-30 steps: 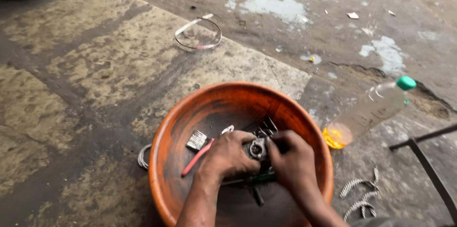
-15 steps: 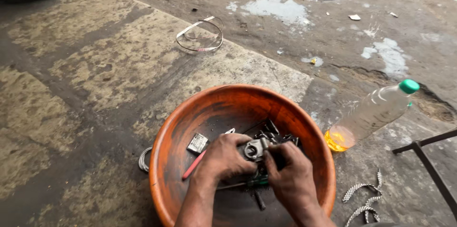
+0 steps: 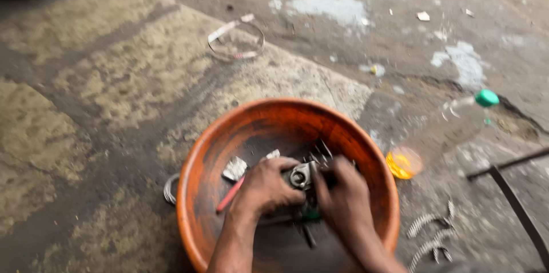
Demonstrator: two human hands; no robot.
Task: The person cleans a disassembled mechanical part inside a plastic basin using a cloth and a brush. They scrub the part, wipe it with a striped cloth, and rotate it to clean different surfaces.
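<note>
Your left hand [image 3: 269,184] and right hand [image 3: 343,198] grip metal part [image 3: 301,175] inside orange basin [image 3: 197,193]; red-handled tool [image 3: 230,196], small metal pieces [image 3: 235,167] in basin too.

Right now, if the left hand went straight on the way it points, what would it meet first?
The left hand points right, so probably the metal part it already touches, then the right hand; depth is blurred.

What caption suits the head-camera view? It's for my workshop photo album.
Left hand and right hand grip a small metal part inside an orange basin on the stained concrete ground.
</note>
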